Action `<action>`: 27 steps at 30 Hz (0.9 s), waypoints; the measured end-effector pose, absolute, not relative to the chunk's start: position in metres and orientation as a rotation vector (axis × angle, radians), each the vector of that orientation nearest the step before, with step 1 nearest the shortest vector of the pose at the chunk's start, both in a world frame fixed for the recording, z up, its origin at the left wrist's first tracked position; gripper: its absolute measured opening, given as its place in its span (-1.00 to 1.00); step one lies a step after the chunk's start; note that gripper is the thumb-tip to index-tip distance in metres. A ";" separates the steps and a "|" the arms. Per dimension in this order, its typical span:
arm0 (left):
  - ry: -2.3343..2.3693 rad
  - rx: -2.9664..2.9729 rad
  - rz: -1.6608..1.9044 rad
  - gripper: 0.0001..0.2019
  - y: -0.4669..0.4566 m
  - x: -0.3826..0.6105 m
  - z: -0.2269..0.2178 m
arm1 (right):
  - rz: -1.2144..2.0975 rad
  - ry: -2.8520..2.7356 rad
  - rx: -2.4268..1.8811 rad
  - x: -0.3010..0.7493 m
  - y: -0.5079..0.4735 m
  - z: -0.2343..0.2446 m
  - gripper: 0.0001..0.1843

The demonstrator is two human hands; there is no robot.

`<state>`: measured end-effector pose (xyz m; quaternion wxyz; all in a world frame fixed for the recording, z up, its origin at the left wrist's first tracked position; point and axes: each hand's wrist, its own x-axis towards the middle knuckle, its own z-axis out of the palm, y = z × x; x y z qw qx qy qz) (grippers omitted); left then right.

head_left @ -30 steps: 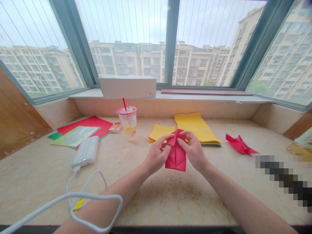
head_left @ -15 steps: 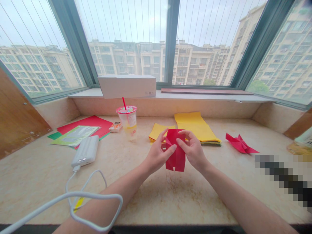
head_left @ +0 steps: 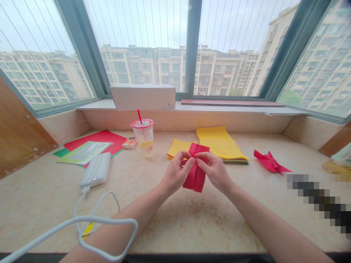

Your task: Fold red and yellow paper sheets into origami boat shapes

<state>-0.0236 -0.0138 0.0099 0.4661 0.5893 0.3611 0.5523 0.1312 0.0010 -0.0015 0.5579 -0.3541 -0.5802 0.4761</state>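
In the head view, the paper is just right of the frame's centre, between the left hand and the right hand. Both hands pinch it between thumb and fingers, the tips meeting near its upper middle. Part shows above the fingertips; the longer part extends below them, toward the lower centre. Yellow sheets lie behind.

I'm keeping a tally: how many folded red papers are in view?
2: one held paper between left hand and right hand; one pointed paper on the counter, further right. Hands could hide more.
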 end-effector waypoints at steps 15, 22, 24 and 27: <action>0.890 1.335 1.329 -0.63 -0.007 -0.027 0.002 | 1.073 -1.470 -0.824 0.132 0.003 -0.003 -0.78; 0.950 1.287 1.384 -0.61 -0.006 -0.030 0.007 | 1.067 -1.503 -0.894 0.131 0.002 -0.005 -0.71; 0.983 1.309 1.382 -0.62 -0.007 -0.030 0.008 | 1.060 -1.521 -0.911 0.130 0.001 -0.005 -0.72; 0.985 1.314 1.371 -0.62 -0.009 -0.029 0.010 | 1.031 -1.533 -0.938 0.130 0.001 -0.005 -0.74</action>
